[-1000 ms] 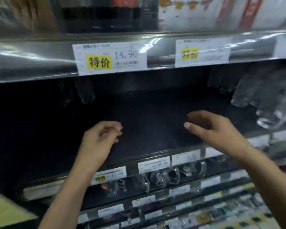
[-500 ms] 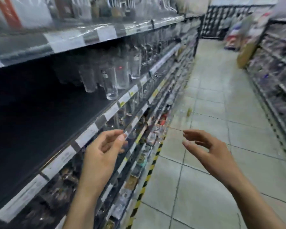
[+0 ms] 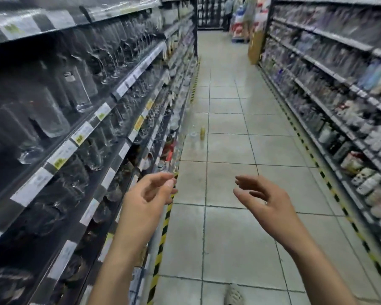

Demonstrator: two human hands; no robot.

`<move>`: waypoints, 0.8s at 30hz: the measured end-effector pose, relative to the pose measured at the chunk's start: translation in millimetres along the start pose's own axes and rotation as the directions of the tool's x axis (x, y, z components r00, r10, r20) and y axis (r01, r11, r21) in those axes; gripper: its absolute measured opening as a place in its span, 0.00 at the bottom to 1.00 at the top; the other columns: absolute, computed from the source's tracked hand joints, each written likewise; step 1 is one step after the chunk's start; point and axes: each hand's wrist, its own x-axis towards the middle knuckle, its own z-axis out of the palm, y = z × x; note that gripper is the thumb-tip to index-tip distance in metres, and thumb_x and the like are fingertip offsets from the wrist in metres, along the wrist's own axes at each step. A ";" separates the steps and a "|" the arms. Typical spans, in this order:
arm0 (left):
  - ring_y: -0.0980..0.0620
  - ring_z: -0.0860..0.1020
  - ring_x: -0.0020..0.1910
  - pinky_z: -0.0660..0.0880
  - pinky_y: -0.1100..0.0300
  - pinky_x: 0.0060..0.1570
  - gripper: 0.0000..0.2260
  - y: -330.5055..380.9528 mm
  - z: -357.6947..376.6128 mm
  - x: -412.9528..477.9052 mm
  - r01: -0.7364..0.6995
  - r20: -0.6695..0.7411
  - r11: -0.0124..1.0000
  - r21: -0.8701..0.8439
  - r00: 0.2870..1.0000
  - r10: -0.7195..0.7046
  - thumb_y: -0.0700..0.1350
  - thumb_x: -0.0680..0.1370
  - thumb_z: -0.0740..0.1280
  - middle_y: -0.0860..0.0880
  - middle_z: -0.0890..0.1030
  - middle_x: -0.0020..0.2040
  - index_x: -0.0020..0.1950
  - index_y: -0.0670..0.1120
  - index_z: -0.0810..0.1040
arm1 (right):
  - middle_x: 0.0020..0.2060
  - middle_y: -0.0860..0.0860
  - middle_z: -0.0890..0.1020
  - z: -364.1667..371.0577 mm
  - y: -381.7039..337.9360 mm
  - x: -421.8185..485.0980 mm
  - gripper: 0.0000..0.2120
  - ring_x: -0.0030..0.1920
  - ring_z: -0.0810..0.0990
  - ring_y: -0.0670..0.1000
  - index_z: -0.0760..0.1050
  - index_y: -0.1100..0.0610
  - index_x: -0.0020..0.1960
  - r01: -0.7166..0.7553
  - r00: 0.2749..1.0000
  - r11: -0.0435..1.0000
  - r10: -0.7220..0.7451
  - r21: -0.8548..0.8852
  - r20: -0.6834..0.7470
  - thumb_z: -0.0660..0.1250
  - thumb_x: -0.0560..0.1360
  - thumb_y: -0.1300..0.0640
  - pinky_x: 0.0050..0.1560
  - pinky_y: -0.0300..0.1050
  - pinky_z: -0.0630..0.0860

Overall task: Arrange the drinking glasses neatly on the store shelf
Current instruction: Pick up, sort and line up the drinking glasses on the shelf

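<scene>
Store shelf [image 3: 113, 96] ran along the left, aisle floor [image 3: 229, 150] to its right. Drinking glasses [image 3: 78, 89] stood in rows on it, left of the hands. Left hand [image 3: 145, 201] and right hand [image 3: 266, 201] hovered near, each grip apart, empty. Probably between placements; next move calls for reaching for a glass.

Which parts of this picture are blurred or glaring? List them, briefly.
Head view: motion blur smears the glasses and the right shelves. In the same view the left hand and right hand look sharper, glare streaks the top shelf edge, the wide lens bends the shelf lines, and the floor is evenly lit.
</scene>
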 end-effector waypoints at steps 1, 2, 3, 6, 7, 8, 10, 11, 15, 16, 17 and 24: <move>0.55 0.85 0.49 0.82 0.51 0.52 0.06 -0.8 9.1 11.2 0.009 0.008 1.000 0.005 1.000 -0.009 0.42 0.79 0.67 0.54 0.86 0.48 0.54 0.49 0.82 | 0.50 0.38 0.84 -3.4 5.3 14.8 0.11 0.55 0.81 0.38 0.81 0.43 0.56 -0.007 1.000 1.000 0.007 0.006 0.010 0.72 0.74 0.51 0.62 0.48 0.76; 0.55 0.85 0.49 0.82 0.52 0.52 0.06 -2.2 17.9 23.4 0.020 0.005 1.000 0.006 1.000 -0.020 0.42 0.79 0.67 0.54 0.86 0.48 0.54 0.49 0.82 | 0.50 0.37 0.84 -6.4 11.0 31.0 0.11 0.56 0.81 0.38 0.81 0.42 0.56 -0.008 1.000 1.000 0.008 0.014 0.021 0.72 0.74 0.51 0.62 0.47 0.76; 0.55 0.85 0.49 0.82 0.52 0.52 0.06 -3.7 26.3 36.7 0.028 -0.008 1.000 0.005 1.000 -0.028 0.42 0.79 0.67 0.53 0.86 0.48 0.54 0.49 0.82 | 0.50 0.37 0.84 -9.0 17.2 48.4 0.11 0.56 0.80 0.38 0.81 0.42 0.56 -0.006 0.999 1.000 0.006 0.020 0.033 0.72 0.75 0.51 0.61 0.47 0.77; 0.54 0.84 0.49 0.81 0.51 0.53 0.06 -6.5 48.2 81.4 0.049 -0.071 0.999 0.020 0.996 -0.048 0.42 0.80 0.67 0.53 0.86 0.48 0.54 0.49 0.82 | 0.51 0.38 0.84 -15.9 33.3 106.3 0.10 0.56 0.80 0.39 0.81 0.42 0.56 -0.009 0.997 0.999 0.006 0.042 0.079 0.72 0.75 0.51 0.60 0.44 0.76; 0.53 0.85 0.49 0.81 0.50 0.53 0.06 -6.6 54.7 97.6 0.056 -0.098 0.998 0.021 0.994 -0.053 0.42 0.80 0.67 0.53 0.86 0.48 0.54 0.50 0.82 | 0.51 0.38 0.84 -18.0 37.4 127.7 0.10 0.56 0.80 0.39 0.81 0.42 0.56 -0.015 0.995 0.999 0.010 0.048 0.100 0.72 0.74 0.50 0.60 0.44 0.76; 0.53 0.85 0.48 0.82 0.50 0.52 0.06 -5.9 60.3 113.3 0.060 -0.129 0.998 0.026 0.990 -0.056 0.43 0.80 0.67 0.53 0.86 0.48 0.54 0.50 0.82 | 0.51 0.38 0.84 -19.9 40.1 149.7 0.11 0.55 0.81 0.39 0.81 0.42 0.56 -0.018 0.993 0.998 0.012 0.052 0.121 0.72 0.74 0.49 0.59 0.43 0.76; 0.53 0.85 0.48 0.83 0.53 0.49 0.06 -2.0 70.0 142.9 0.050 -0.199 0.998 0.028 0.979 -0.043 0.42 0.80 0.67 0.54 0.86 0.47 0.54 0.49 0.82 | 0.50 0.37 0.84 -22.0 40.9 194.2 0.10 0.54 0.81 0.39 0.81 0.41 0.55 -0.010 0.987 0.998 -0.001 0.063 0.163 0.72 0.74 0.49 0.58 0.41 0.76; 0.53 0.85 0.48 0.83 0.55 0.47 0.06 0.6 73.7 156.3 0.039 -0.234 0.999 0.024 0.972 -0.032 0.42 0.80 0.67 0.54 0.86 0.47 0.54 0.48 0.82 | 0.50 0.37 0.84 -21.7 39.3 215.5 0.10 0.54 0.81 0.38 0.81 0.41 0.55 0.001 0.982 0.998 -0.014 0.068 0.187 0.72 0.74 0.49 0.57 0.40 0.76; 0.56 0.84 0.48 0.82 0.59 0.47 0.06 5.9 80.6 203.1 0.048 -0.334 0.998 0.035 0.942 -0.034 0.43 0.80 0.66 0.55 0.86 0.48 0.55 0.50 0.82 | 0.50 0.39 0.84 -8.6 34.3 290.8 0.11 0.53 0.81 0.38 0.81 0.41 0.56 0.045 0.956 0.996 -0.067 0.083 0.286 0.72 0.74 0.48 0.54 0.36 0.74; 0.56 0.84 0.48 0.82 0.60 0.47 0.06 5.2 80.0 213.7 0.051 -0.356 0.998 0.039 0.934 -0.034 0.43 0.80 0.66 0.55 0.86 0.48 0.55 0.49 0.82 | 0.50 0.39 0.84 -2.1 33.5 307.3 0.11 0.53 0.81 0.38 0.81 0.41 0.56 0.049 0.946 0.995 -0.075 0.090 0.315 0.72 0.74 0.48 0.54 0.36 0.74; 0.56 0.84 0.48 0.82 0.61 0.47 0.06 4.4 78.7 224.9 0.056 -0.379 0.997 0.044 0.925 -0.035 0.43 0.80 0.67 0.55 0.86 0.48 0.55 0.49 0.82 | 0.50 0.39 0.84 5.8 33.3 323.6 0.11 0.53 0.81 0.38 0.81 0.41 0.56 0.056 0.935 0.994 -0.086 0.096 0.343 0.72 0.73 0.48 0.54 0.36 0.74; 0.57 0.84 0.47 0.82 0.59 0.46 0.06 -9.3 41.7 306.8 0.116 -0.563 0.987 0.110 0.826 -0.034 0.45 0.80 0.67 0.57 0.85 0.47 0.54 0.53 0.81 | 0.51 0.36 0.83 87.9 29.1 432.6 0.11 0.54 0.80 0.37 0.80 0.40 0.57 0.120 0.833 0.979 -0.190 0.164 0.520 0.72 0.74 0.47 0.56 0.38 0.76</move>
